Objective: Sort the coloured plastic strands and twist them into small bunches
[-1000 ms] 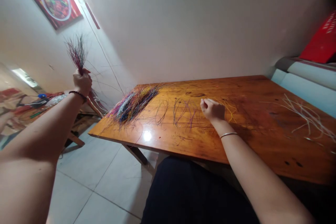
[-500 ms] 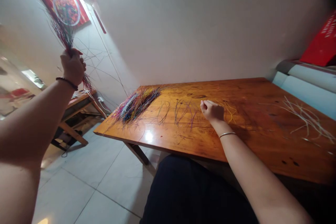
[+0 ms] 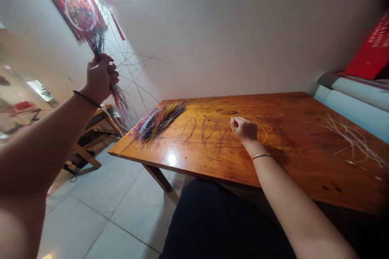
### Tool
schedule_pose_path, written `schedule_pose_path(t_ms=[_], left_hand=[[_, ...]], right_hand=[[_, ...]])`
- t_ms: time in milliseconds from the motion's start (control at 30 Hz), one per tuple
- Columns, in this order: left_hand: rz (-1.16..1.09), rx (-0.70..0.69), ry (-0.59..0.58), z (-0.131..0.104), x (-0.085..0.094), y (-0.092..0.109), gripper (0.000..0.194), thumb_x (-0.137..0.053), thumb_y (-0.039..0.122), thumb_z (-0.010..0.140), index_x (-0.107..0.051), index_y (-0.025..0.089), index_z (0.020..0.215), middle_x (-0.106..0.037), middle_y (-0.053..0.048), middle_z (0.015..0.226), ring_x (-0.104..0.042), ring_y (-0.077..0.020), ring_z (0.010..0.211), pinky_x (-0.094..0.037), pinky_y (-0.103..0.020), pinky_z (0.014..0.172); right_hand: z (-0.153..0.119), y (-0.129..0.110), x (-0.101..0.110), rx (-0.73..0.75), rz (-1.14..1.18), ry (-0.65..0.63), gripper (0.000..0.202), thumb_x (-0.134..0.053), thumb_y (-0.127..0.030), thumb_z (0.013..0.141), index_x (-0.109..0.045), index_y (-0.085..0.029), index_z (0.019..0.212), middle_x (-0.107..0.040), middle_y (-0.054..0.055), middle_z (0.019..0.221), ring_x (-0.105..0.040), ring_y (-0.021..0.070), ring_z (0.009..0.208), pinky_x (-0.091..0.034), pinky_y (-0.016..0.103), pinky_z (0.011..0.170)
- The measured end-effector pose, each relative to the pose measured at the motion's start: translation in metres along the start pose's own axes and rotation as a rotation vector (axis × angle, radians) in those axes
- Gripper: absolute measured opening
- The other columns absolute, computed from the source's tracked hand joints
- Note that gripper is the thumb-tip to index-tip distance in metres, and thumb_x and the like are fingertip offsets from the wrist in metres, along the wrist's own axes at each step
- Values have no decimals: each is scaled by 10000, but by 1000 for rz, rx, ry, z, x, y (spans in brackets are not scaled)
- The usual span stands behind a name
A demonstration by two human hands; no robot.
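Observation:
Raised at the left, my left hand [image 3: 101,73] is closed round a bunch of thin wires [image 3: 96,40], dark above the fist and reddish below it. A few loose strands stick out to the right of that fist. My right hand [image 3: 244,128] is curled into a fist over the wooden table [image 3: 291,109]; what its fingers hold, if anything, is hidden. A pile of multicoloured wires [image 3: 158,121] lies on the table's left end. Between the pile and my right hand are small sorted groups of dark and purple wires [image 3: 209,131]. Yellow wires [image 3: 265,129] lie just beyond my right wrist.
White strands [image 3: 354,137] are spread at the table's right side. Light-blue rolls [image 3: 358,97] and a red box [image 3: 369,48] stand past the right edge. A wall rises behind the table. A lower wooden stand [image 3: 88,156] is at the left above the tiled floor.
My left hand has moved to the right with the bunch of wires, whose loose strands swing further right. My right fist stays almost in place.

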State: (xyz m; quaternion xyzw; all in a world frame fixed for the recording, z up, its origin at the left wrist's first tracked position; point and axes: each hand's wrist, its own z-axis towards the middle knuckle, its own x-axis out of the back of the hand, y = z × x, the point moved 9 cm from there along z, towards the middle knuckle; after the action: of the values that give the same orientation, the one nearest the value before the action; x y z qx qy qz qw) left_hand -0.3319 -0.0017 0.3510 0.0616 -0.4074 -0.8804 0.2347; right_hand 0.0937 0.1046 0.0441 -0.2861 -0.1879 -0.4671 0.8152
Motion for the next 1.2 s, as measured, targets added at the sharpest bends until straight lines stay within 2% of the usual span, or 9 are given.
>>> schedule_pose_path(t_ms=[200,367,533,633,800,933,1033,1133,1200], left_hand=[[-82,46,-120,-23,-47,22,159,-489,259,898,-363,171,857,-173,43,670,-211,26,438,-185,-145,512],[-128,59,-183,-42,-91,36,152,-461,296,909,-364,186,871,-196,42,684,-204,31,428,-158,-149,509],[-265,133,-197,-58,-152,33,138,-380,258,935,-332,207,817,-188,65,622,-185,16,376,-102,-163,461],[-420,230,-183,-65,-193,18,158,-367,215,937,-341,205,781,-138,85,535,-175,-7,335,-61,-164,402],[-602,361,-184,-71,-251,-14,189,-472,203,876,-349,196,733,-188,116,451,-177,-23,303,-88,-161,322],[-672,403,-201,-74,-279,-25,192,-457,195,872,-354,196,709,-198,115,437,-184,-30,288,-98,-161,313],[-664,383,-207,-73,-285,-24,185,-463,193,867,-362,196,712,-190,114,439,-186,-31,288,-99,-160,317],[-629,354,-194,-69,-280,-19,173,-462,182,866,-368,198,721,-187,114,444,-183,-31,291,-98,-164,320],[-600,336,-174,-66,-269,-14,159,-428,177,883,-371,200,736,-185,113,450,-176,-32,294,-97,-166,323]], right_hand=[[4,2,1,-56,102,-17,401,-395,-376,885,-599,-158,618,-619,76,658,-445,116,518,-168,278,517],[11,12,-13,-274,651,-86,402,-432,-440,848,-586,-171,593,-567,39,551,-482,127,509,-293,253,510],[-1,4,-53,-641,1377,-479,236,-582,-410,750,-629,-184,799,-656,38,780,-557,102,547,-414,226,514],[-9,-25,-48,-565,1646,-771,301,-643,-358,728,-638,-233,1002,-635,67,1130,-624,158,912,-481,277,735],[-16,-61,-24,-353,1760,-986,500,-700,-322,718,-558,-285,1196,-418,61,1424,-399,197,1280,-319,391,1023],[-18,-80,-11,-268,1912,-1079,577,-723,-357,712,-520,-224,1235,-563,112,1249,-535,193,1120,-379,367,973],[-17,-78,-13,-299,1960,-1077,466,-666,-405,770,-563,-183,1166,-636,69,982,-598,118,812,-472,269,767],[-15,-67,-22,-344,1923,-1026,295,-633,-378,811,-609,-156,1003,-461,-53,616,-373,29,462,-330,159,435],[-13,-61,-27,-348,1925,-980,242,-641,-369,805,-596,-154,906,-296,-92,551,-202,22,408,-173,160,360]])
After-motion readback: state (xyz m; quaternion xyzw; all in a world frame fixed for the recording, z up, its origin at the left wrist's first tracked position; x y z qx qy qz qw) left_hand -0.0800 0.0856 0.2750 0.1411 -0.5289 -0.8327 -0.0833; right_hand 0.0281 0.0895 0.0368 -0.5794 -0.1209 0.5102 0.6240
